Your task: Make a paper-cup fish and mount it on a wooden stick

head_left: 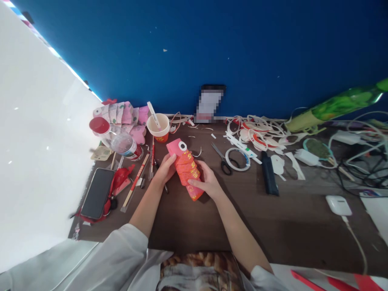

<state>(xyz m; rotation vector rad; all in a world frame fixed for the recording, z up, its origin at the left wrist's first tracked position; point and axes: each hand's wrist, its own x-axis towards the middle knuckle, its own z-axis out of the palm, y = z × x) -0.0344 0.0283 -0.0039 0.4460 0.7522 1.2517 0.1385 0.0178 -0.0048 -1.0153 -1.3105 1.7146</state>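
A red and pink paper fish (186, 169) with a black and white eye and yellow markings lies tilted between my hands over the dark desk. My left hand (166, 169) grips its upper left edge near the head, fingers partly hidden behind it. On the other side, my right hand (206, 180) holds the lower right edge, its thumb resting on the front. Scissors (225, 163) with black handles and a roll of white tape (238, 159) lie to the right of the fish.
A paper cup (160, 131) holding a marker, a red-capped bottle (119, 139) and a phone (97, 193) stand or lie left. Paper scraps (257, 135), a black case (269, 173), cables and an earphone case (338, 205) are right. Another phone (209, 104) leans against the blue wall.
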